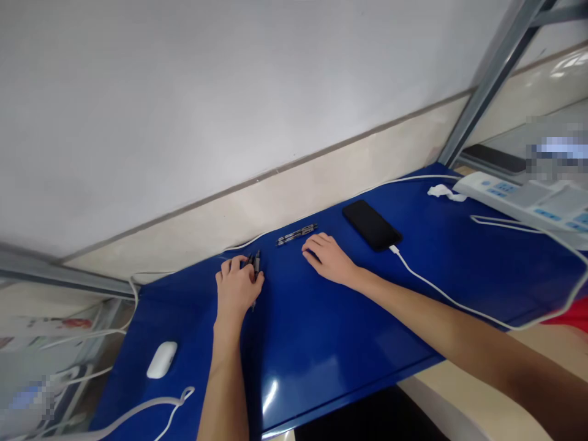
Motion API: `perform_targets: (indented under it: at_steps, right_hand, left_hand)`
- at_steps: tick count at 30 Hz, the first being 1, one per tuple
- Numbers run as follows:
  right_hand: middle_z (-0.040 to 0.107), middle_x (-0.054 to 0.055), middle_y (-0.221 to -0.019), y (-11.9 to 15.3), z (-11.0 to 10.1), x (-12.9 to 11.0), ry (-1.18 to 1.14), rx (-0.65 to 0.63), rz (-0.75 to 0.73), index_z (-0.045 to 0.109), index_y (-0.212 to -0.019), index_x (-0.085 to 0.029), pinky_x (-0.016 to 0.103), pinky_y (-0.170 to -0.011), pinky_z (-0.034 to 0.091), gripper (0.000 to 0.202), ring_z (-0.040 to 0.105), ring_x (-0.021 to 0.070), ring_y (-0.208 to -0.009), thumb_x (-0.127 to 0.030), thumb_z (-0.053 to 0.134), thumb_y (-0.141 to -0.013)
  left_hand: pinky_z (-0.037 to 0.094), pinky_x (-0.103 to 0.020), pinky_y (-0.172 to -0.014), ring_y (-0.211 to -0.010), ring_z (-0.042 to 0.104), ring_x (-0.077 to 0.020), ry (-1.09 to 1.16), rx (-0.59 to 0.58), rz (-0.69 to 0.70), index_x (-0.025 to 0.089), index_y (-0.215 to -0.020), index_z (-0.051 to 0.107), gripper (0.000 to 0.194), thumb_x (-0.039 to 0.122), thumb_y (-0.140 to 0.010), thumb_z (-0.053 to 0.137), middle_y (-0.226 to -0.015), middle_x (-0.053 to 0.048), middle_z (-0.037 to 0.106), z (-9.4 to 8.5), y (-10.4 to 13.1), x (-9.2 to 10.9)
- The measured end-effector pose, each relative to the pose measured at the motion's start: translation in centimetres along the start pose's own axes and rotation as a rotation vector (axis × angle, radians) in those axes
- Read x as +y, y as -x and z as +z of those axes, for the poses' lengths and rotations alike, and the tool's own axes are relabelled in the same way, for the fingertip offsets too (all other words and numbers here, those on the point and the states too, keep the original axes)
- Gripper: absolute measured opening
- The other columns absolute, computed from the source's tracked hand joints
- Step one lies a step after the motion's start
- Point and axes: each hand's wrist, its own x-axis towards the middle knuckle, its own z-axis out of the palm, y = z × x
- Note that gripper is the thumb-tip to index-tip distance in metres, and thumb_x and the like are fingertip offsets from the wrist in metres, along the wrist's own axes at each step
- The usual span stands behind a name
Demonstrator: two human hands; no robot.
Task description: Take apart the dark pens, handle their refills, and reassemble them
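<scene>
My left hand (237, 286) is closed around dark pens (256, 263) on the glossy blue tabletop (303, 331). The fingers hide part of them, so how many there are cannot be made out. Two more pens (296, 234), dark and partly clear, lie side by side near the wall. Just to the right of and below this pair, my right hand (328, 258) rests palm down on the table. Its fingers are slightly bent, the thumb stands apart, and nothing shows in it.
A black phone (371, 224) lies right of my right hand, with a white charging cable (432, 282) plugged in. A white earbud case (162, 359) sits at the left. At the far right are a power strip (519, 199) and crumpled tissue (445, 193). The wall (257, 202) borders the back edge.
</scene>
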Motion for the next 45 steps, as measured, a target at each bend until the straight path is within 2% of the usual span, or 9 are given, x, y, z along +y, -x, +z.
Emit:
perform_targets:
  at_steps: [6, 13, 17, 23, 28, 31, 35, 40, 45]
  right_hand:
    - [0.057, 0.013, -0.148, -0.4, -0.2, 2.2, 0.186, 0.021, 0.095, 0.059, -0.136, -0.021, 0.056, -0.107, 0.033, 0.038, 0.041, 0.0353, -0.14, -0.034, 0.038, -0.106]
    - [0.066, 0.015, -0.131, -0.5, -0.1, 2.1, 0.186, 0.041, 0.109, 0.064, -0.125, -0.019, 0.051, -0.106, 0.034, 0.034, 0.052, 0.032, -0.128, -0.033, 0.04, -0.105]
    - [0.064, 0.014, -0.134, -0.6, -0.1, 2.2, 0.187, 0.036, 0.075, 0.063, -0.123, -0.021, 0.051, -0.105, 0.034, 0.03, 0.049, 0.0323, -0.132, -0.028, 0.039, -0.105]
    - [0.067, 0.014, -0.118, -0.5, -0.3, 2.2, 0.205, 0.022, 0.031, 0.065, -0.115, -0.022, 0.049, -0.1, 0.038, 0.027, 0.054, 0.0311, -0.118, -0.024, 0.04, -0.104]
    - [0.058, 0.016, -0.137, -0.4, -0.2, 2.2, 0.278, 0.014, 0.012, 0.06, -0.134, -0.021, 0.05, -0.099, 0.039, 0.035, 0.047, 0.0345, -0.128, -0.029, 0.048, -0.103]
    - [0.059, 0.014, -0.14, -0.4, 0.0, 2.6, 0.266, -0.019, -0.007, 0.067, -0.121, -0.021, 0.051, -0.1, 0.038, 0.027, 0.043, 0.0349, -0.134, -0.028, 0.048, -0.103]
    - [0.067, 0.012, -0.122, -0.5, -0.1, 2.8, 0.154, -0.083, -0.035, 0.067, -0.106, -0.02, 0.045, -0.093, 0.042, 0.021, 0.055, 0.0289, -0.119, -0.026, 0.047, -0.104]
    - [0.071, 0.011, -0.112, -0.4, 0.2, 2.1, 0.082, -0.165, -0.091, 0.064, -0.11, -0.019, 0.044, -0.093, 0.046, 0.023, 0.062, 0.0266, -0.106, -0.026, 0.042, -0.106]
    - [0.072, 0.013, -0.113, -0.3, 0.6, 1.7, 0.045, -0.206, -0.108, 0.066, -0.116, -0.019, 0.046, -0.097, 0.049, 0.025, 0.066, 0.0275, -0.107, -0.026, 0.044, -0.106]
  left_hand:
    - [0.043, -0.055, -0.1, -0.131, 0.043, -0.0356, -0.011, -0.038, -0.027, 0.021, -0.068, 0.062, 0.029, 0.04, -0.09, 0.063, -0.14, -0.008, 0.056, -0.2, 0.1, -0.1]
    - [0.046, -0.052, -0.096, -0.129, 0.044, -0.0368, 0.047, -0.012, -0.086, 0.02, -0.069, 0.059, 0.034, 0.048, -0.089, 0.064, -0.137, -0.01, 0.057, 0.0, 0.1, -0.9]
    - [0.046, -0.048, -0.094, -0.122, 0.048, -0.0349, 0.091, 0.182, -0.087, 0.02, -0.073, 0.061, 0.034, 0.048, -0.094, 0.058, -0.126, -0.012, 0.062, 0.7, -0.2, -0.9]
    - [0.044, -0.044, -0.096, -0.112, 0.052, -0.0326, 0.142, 0.323, -0.042, 0.019, -0.088, 0.066, 0.028, 0.036, -0.101, 0.047, -0.108, -0.014, 0.066, 0.7, -0.1, 2.9]
    - [0.042, -0.043, -0.104, -0.122, 0.05, -0.0304, 0.263, 0.293, 0.155, 0.021, -0.103, 0.067, 0.022, 0.032, -0.101, 0.048, -0.125, -0.013, 0.062, 1.4, 0.7, 6.9]
    - [0.042, -0.046, -0.104, -0.131, 0.045, -0.0321, 0.299, 0.221, 0.221, 0.023, -0.124, 0.063, 0.028, 0.033, -0.101, 0.051, -0.14, -0.013, 0.055, 2.4, 0.9, 7.8]
    - [0.04, -0.048, -0.105, -0.136, 0.042, -0.0326, 0.326, 0.196, 0.214, 0.024, -0.136, 0.057, 0.039, 0.041, -0.101, 0.052, -0.147, -0.013, 0.051, 3.1, 0.6, 7.6]
    - [0.044, -0.037, -0.092, -0.11, 0.058, -0.0248, 0.33, 0.122, 0.327, 0.022, -0.127, 0.063, 0.032, 0.037, -0.106, 0.044, -0.118, -0.01, 0.067, 3.2, 0.4, 7.4]
    - [0.042, -0.036, -0.083, -0.095, 0.059, -0.0242, 0.209, 0.112, 0.337, 0.018, -0.119, 0.065, 0.034, 0.032, -0.108, 0.036, -0.101, -0.009, 0.068, 3.3, 0.3, 7.5]
